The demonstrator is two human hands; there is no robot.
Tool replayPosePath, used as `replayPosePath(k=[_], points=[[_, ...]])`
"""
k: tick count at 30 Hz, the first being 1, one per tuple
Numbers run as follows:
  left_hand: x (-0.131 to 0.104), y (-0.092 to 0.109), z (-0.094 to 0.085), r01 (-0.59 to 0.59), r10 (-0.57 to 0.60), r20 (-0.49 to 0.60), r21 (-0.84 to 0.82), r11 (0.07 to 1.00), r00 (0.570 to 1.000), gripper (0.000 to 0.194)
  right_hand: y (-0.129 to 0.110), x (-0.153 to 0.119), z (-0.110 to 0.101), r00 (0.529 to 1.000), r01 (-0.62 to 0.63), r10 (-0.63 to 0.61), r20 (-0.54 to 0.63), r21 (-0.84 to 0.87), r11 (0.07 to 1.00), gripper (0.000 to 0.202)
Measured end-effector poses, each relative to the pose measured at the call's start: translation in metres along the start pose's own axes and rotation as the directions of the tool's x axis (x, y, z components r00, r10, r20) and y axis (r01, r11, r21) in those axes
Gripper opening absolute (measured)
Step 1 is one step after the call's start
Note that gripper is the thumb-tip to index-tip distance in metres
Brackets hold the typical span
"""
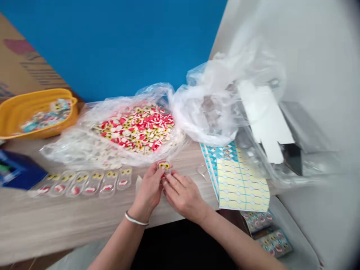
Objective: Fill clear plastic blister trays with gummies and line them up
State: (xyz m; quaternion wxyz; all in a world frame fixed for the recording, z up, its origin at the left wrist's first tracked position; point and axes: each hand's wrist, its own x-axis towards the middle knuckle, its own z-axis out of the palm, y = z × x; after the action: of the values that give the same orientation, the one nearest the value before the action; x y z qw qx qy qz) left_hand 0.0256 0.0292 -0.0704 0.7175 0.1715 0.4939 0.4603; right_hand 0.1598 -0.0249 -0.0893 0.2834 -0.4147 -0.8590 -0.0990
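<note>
My left hand (150, 187) pinches a small clear plastic case (164, 165) with two yellow eye-like pieces at its top. The fingers of my right hand (181, 193) are closed on the lower end of the same case, where a bit of red shows. Fingers hide most of the case. To the left of my hands, several similar clear cases (108, 183) lie in a row, each with yellow eyes and a red-and-white piece. Just beyond my hands, an open plastic bag (70, 150) holds a heap of small red, white and yellow pieces (140, 127).
A yellow basket (63, 129) of small packs and a dark blue box (24, 172) stand at left. On the right lie sticker sheets (243, 187), a clear oval piece (202, 171), crumpled plastic bags (208, 112) and a white card box (264, 116). Packed cases (274, 243) sit below the table.
</note>
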Motion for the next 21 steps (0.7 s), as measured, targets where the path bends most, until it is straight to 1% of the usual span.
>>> replayPosePath(k=[2, 4, 5, 7, 8, 9, 10, 11, 12, 13, 14, 15, 16, 19, 21], points=[[0.003, -0.002, 0.006, 0.022, -0.022, 0.007, 0.012, 1.0, 1.0, 0.037, 0.005, -0.002, -0.008, 0.997, -0.069, 0.069, -0.03, 0.016, 0.998, 0.027], [0.007, -0.003, 0.013, 0.03, -0.03, 0.017, 0.02, 0.999, 0.999, 0.039, 0.024, 0.0, -0.019, 0.986, -0.152, 0.155, -0.066, 0.057, 0.987, 0.025], [0.009, -0.003, 0.016, 0.034, -0.034, 0.016, 0.03, 0.999, 0.999, 0.039, 0.041, 0.002, -0.024, 0.975, -0.199, 0.205, -0.086, 0.073, 0.977, 0.024], [0.012, -0.002, 0.023, 0.044, -0.044, 0.004, 0.06, 0.997, 0.999, 0.036, 0.086, 0.008, -0.035, 0.935, -0.324, 0.332, -0.124, 0.08, 0.943, 0.026], [0.014, -0.001, 0.027, 0.051, -0.051, -0.003, 0.076, 0.996, 0.999, 0.035, 0.113, 0.013, -0.039, 0.899, -0.412, 0.418, -0.13, 0.07, 0.908, 0.028], [0.015, -0.002, 0.03, 0.059, -0.058, -0.007, 0.091, 0.994, 0.998, 0.033, 0.14, 0.018, -0.043, 0.846, -0.517, 0.52, -0.117, 0.055, 0.854, 0.029], [0.016, -0.002, 0.033, 0.066, -0.066, -0.005, 0.101, 0.993, 0.998, 0.031, 0.166, 0.023, -0.045, 0.782, -0.62, 0.619, -0.077, 0.018, 0.785, 0.03], [0.017, -0.004, 0.036, 0.076, -0.077, 0.001, 0.108, 0.991, 0.997, 0.03, 0.189, 0.029, -0.047, 0.709, -0.705, 0.705, -0.001, -0.033, 0.709, 0.032], [0.018, -0.005, 0.038, 0.088, -0.09, 0.01, 0.112, 0.99, 0.996, 0.03, 0.21, 0.035, -0.046, 0.629, -0.769, 0.774, 0.072, -0.091, 0.633, 0.034], [0.019, -0.007, 0.039, 0.1, -0.103, 0.018, 0.114, 0.988, 0.995, 0.031, 0.226, 0.04, -0.044, 0.56, -0.805, 0.817, 0.134, -0.142, 0.575, 0.034], [0.021, -0.009, 0.04, 0.11, -0.114, 0.026, 0.113, 0.987, 0.993, 0.032, 0.239, 0.044, -0.041, 0.506, -0.825, 0.843, 0.182, -0.182, 0.534, 0.034], [0.022, -0.011, 0.04, 0.117, -0.122, 0.034, 0.11, 0.987, 0.992, 0.034, 0.247, 0.048, -0.037, 0.468, -0.836, 0.858, 0.212, -0.208, 0.508, 0.033], [0.023, -0.013, 0.04, 0.124, -0.128, 0.037, 0.106, 0.987, 0.991, 0.036, 0.253, 0.051, -0.033, 0.445, -0.842, 0.866, 0.228, -0.224, 0.491, 0.031], [0.026, -0.016, 0.04, 0.137, -0.141, 0.033, 0.103, 0.985, 0.989, 0.038, 0.259, 0.053, -0.022, 0.393, -0.857, 0.887, 0.242, -0.255, 0.449, 0.024], [0.028, -0.018, 0.041, 0.139, -0.143, 0.033, 0.106, 0.985, 0.989, 0.039, 0.259, 0.051, -0.021, 0.373, -0.866, 0.899, 0.229, -0.261, 0.426, 0.026]])
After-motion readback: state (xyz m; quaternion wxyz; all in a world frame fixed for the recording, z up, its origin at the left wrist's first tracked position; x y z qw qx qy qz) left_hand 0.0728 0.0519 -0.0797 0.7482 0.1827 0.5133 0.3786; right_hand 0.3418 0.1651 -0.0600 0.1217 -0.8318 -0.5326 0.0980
